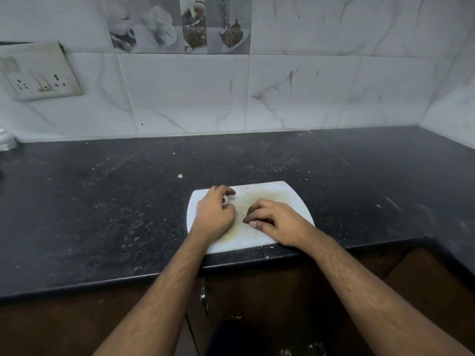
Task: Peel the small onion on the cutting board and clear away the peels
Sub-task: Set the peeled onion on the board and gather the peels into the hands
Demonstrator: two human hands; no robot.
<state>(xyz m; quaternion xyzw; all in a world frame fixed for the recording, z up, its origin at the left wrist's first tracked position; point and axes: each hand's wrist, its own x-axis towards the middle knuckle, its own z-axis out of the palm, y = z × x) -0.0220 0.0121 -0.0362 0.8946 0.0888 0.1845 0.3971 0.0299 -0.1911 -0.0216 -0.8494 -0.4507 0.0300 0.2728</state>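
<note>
Right, calling it from biggest to smallest as I watched the feed.

Counter: the dark stone countertop (102, 214) ran wall to wall, speckled with crumbs, and one pale scrap (180, 176) lay on it just beyond the board.

Board: the white cutting board (290, 194) sat at the counter's front edge, stained brown through the middle, both hands on it.

Right hand: the right hand (275, 222) rested palm-down on the board's near half, fingers curled in and pinching at a few thin flecks (244, 214); I could not tell whether it had actually caught any.

Left hand: the left hand (214, 210) was cupped closed at the board's far left corner, thumb and forefinger wrapped around the small onion (225, 200).

Onion: only a pale sliver with a dark end showed between the fingers, looking bare, so I judged peeling done or nearly so.

Remaining: peels were mostly hidden under the hands; gathering them and clearing the board looked like what was left.
</note>
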